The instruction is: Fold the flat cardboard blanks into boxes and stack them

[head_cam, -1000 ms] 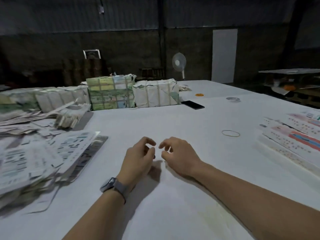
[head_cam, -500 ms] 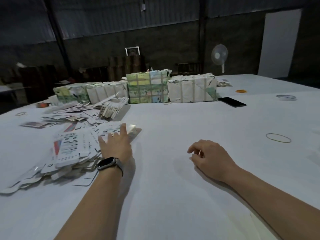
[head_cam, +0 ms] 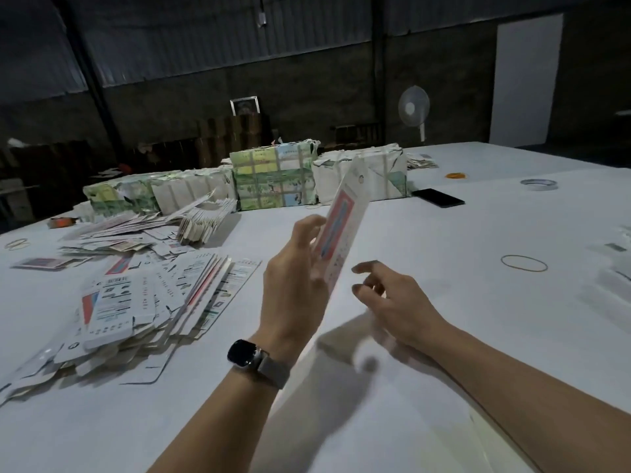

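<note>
One flat blank (head_cam: 341, 230) stands lifted above the white table (head_cam: 444, 233), long axis tilted, top end pointing away and rightward, lower end blurred. The left hand (head_cam: 293, 288) grips its left edge, fingers curled round it. The right hand (head_cam: 392, 298) hangs just beside, fingers loosely spread, holding nothing. Bare table lies ahead and right; the loose blank pile (head_cam: 136, 302) crowds the left, a rubber band (head_cam: 524, 262) well apart.

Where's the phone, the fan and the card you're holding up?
phone (head_cam: 437, 197), head view, middle of its dark screen.
fan (head_cam: 413, 105), head view, centre of its round cage.
card (head_cam: 341, 220), head view, its printed face above the left hand (head_cam: 293, 288).
</note>
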A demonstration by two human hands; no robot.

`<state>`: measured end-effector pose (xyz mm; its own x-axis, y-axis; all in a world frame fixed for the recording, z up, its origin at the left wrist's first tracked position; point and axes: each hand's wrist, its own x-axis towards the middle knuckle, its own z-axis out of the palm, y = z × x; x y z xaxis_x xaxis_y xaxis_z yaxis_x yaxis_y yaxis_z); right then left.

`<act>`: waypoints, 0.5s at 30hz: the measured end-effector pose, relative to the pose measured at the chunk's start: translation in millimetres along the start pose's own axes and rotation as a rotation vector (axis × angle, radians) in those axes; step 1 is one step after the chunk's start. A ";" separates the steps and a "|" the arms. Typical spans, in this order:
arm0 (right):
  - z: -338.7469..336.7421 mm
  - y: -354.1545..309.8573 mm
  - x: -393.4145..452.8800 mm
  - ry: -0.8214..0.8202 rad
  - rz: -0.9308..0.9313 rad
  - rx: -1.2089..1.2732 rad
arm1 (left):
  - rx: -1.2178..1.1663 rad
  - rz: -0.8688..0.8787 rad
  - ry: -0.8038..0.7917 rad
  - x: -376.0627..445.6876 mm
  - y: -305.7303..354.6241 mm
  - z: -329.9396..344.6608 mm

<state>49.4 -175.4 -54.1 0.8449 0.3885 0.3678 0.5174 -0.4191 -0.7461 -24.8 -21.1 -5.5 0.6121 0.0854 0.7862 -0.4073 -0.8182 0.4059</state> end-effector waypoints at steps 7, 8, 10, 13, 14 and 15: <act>-4.6 -11.1 -2.0 0.150 0.113 0.545 | -0.641 -0.551 -0.171 -12.4 12.2 17.0; -4.5 -11.7 -3.1 0.143 0.112 0.523 | -0.677 -0.601 -0.206 -13.5 11.8 19.3; -1.8 -10.0 -4.8 0.101 0.085 0.462 | -0.744 -0.687 -0.255 -16.7 14.5 23.7; 2.1 -11.9 -8.2 0.036 0.035 0.429 | -0.916 -0.901 -0.278 -19.4 20.5 26.8; 3.1 -13.6 -8.8 0.023 0.014 0.434 | -0.996 -0.971 -0.282 -18.9 20.7 27.1; 4.1 -15.7 -9.1 0.016 -0.010 0.430 | -1.071 -1.012 -0.279 -18.4 20.4 27.3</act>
<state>33.0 -169.0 -48.0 0.8436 0.3769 0.3824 0.4250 -0.0336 -0.9046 -25.8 -54.9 -24.4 0.9866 0.1366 -0.0897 0.0414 0.3223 0.9457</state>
